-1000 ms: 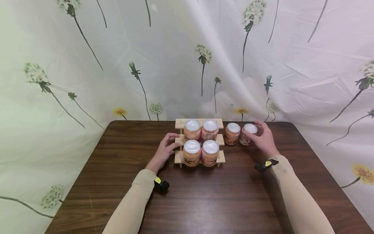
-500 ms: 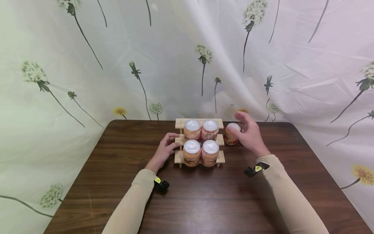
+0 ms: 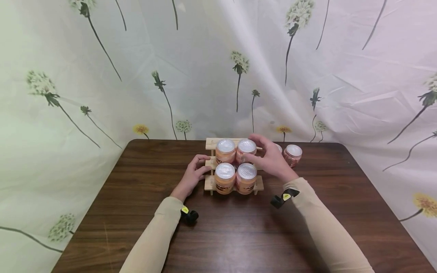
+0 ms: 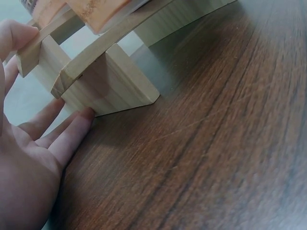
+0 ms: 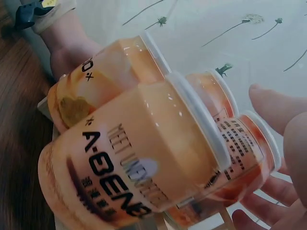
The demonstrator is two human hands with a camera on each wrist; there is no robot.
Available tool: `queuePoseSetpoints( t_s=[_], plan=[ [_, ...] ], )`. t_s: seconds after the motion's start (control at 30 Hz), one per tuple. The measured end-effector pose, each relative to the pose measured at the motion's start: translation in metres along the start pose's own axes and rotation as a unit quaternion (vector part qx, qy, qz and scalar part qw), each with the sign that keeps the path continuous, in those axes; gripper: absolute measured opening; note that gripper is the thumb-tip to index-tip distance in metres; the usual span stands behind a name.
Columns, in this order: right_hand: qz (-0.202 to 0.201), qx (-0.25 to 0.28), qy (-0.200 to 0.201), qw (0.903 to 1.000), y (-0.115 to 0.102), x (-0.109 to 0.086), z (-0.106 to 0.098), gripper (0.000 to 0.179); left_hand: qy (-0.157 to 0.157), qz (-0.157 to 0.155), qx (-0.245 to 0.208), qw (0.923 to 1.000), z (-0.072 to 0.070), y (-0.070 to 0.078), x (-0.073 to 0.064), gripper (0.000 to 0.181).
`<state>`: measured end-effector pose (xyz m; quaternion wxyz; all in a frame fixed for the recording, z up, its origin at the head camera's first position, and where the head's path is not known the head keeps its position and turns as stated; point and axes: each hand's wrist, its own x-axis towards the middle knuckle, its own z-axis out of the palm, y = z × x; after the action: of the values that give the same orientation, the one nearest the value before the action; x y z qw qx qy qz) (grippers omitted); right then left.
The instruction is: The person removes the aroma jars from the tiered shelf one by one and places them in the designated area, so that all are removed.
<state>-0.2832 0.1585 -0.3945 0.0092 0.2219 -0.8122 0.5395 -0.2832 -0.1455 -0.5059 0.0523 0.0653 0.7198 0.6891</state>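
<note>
A three-step wooden rack (image 3: pixel 209 183) stands on the table, bearing two front jars (image 3: pixel 225 183) (image 3: pixel 246 184) and two back jars (image 3: pixel 225 151) (image 3: pixel 243 151), with silvery lids and orange-pink sides. My left hand (image 3: pixel 191 177) holds the rack's left end, thumb and forefinger at the middle step. In the left wrist view its lower fingers (image 4: pixel 76 132) touch the side leg. Around the right back jar (image 5: pixel 244 153) reaches my right hand (image 3: pixel 271 159), thumb and fingers spread to either side. A gap shows between thumb (image 5: pixel 271 103) and jar in the right wrist view.
Right of the rack, two more jars stand on the brown wooden table (image 3: pixel 218 235). One jar (image 3: pixel 293 156) is plainly seen; the other (image 3: pixel 279 148) is mostly behind my right hand. A white dandelion-print cloth (image 3: pixel 198 76) hangs behind the table.
My right hand has left the far right jar, passed over the neighbouring one and come to the rack's right back jar. My left hand stays at the rack.
</note>
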Motion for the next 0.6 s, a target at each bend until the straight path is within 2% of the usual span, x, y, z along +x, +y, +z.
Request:
queuePoseSetpoints(
  t_s=[0.27,0.6],
  plan=[
    [0.026,-0.022,0.003,0.9994,0.0025,0.0072,0.0065,0.077,0.003,0.001,0.001,1.0,0.0006,0.0,0.0014,0.036],
    [0.017,-0.004,0.02,0.9997,0.0049,0.0084,0.0107,0.071,0.003,-0.005,-0.004,1.0,0.0014,-0.0007,0.0019,0.036]
  ],
)
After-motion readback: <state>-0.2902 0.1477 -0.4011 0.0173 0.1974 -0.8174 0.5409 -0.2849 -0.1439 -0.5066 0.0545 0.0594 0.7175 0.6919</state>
